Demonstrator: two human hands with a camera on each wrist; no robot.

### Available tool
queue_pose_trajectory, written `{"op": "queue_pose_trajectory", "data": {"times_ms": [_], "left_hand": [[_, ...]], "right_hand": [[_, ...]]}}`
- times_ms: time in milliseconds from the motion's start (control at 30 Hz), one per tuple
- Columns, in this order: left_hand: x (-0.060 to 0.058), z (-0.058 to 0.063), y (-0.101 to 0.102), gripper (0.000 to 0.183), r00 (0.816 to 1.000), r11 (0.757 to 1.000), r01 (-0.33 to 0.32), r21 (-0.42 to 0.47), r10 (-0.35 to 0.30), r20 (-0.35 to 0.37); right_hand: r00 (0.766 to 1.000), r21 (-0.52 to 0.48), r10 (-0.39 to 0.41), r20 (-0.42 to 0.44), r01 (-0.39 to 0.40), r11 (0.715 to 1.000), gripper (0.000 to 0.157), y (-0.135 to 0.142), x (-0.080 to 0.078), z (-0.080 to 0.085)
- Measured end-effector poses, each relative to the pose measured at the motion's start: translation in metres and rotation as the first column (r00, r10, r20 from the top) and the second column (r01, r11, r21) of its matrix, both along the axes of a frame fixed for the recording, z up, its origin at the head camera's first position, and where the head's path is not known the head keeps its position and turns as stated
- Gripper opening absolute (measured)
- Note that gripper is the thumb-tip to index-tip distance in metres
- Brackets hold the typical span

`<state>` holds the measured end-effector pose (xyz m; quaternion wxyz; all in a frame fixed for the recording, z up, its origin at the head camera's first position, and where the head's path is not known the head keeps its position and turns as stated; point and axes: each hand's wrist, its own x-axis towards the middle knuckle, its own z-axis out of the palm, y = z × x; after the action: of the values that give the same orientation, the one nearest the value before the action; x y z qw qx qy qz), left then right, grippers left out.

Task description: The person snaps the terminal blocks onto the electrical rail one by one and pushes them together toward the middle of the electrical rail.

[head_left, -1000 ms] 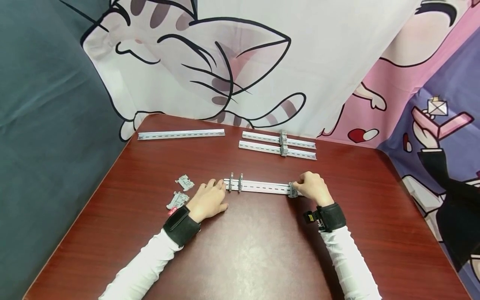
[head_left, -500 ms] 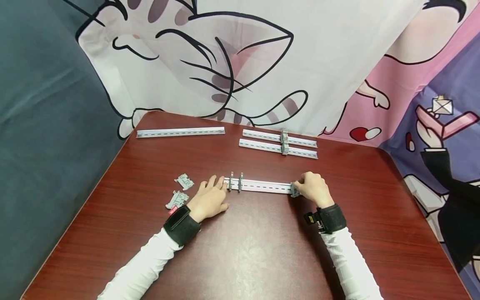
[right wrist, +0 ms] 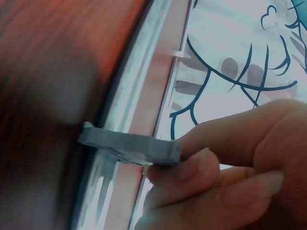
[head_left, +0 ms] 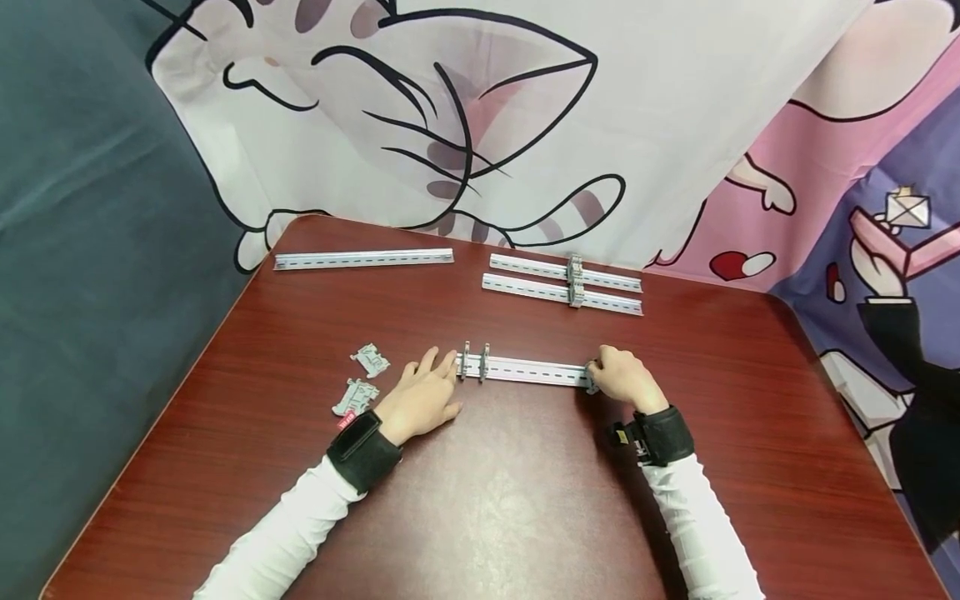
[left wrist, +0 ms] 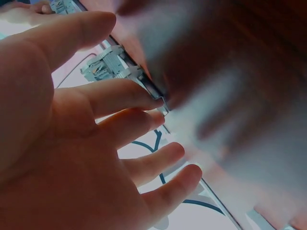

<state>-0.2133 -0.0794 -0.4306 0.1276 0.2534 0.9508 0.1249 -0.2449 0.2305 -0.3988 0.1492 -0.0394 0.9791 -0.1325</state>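
Head view: one silvery slotted metal rail (head_left: 536,372), laid on a reddish-brown wood-grained table (head_left: 495,508), bearing two upright grey plastic blocks (head_left: 484,364) near its left end; one thin grey plastic slab (head_left: 592,383) towards its right end, pinched by the right hand (head_left: 627,378), slightly more hidden behind that hand than a second ago, otherwise little changed, hence, by judgement, no clear advance. Left wrist view: left hand (left wrist: 67,139) spread wide, holding nothing, at the rail's left end. Right wrist view: narrow pinch on the slab, crosswise over the rail, seating unclear.
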Motion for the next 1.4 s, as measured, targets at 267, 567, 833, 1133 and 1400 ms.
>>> {"op": "queue_pose_trajectory", "data": {"times_ms": [267,567,833,1133,1400], "left_hand": [[0.001,-0.001,0.003,0.059,0.999,1.000,-0.019,0.023,0.019,-0.033],[0.002,-0.001,0.004,0.059,0.998,0.999,-0.030,0.024,0.031,-0.045],[0.002,-0.003,0.005,0.059,0.998,1.000,-0.017,0.017,0.018,-0.059],[0.000,0.000,0.007,0.059,0.998,1.000,-0.015,0.018,0.016,-0.061],[0.001,-0.003,0.008,0.059,0.998,0.999,-0.032,0.005,0.032,-0.061]], "right_hand": [[0.998,0.001,0.046,0.034,-0.046,0.999,0.015,0.001,-0.005,0.000],[1.000,-0.018,0.005,0.016,-0.005,1.000,0.018,0.001,-0.008,-0.001],[1.000,-0.016,-0.010,0.005,0.010,1.000,0.019,0.003,-0.011,-0.004],[0.999,0.033,0.015,0.029,-0.016,0.999,0.019,-0.001,-0.016,0.001],[0.998,0.008,0.037,0.046,-0.038,0.999,0.016,0.000,-0.020,-0.001]]}}
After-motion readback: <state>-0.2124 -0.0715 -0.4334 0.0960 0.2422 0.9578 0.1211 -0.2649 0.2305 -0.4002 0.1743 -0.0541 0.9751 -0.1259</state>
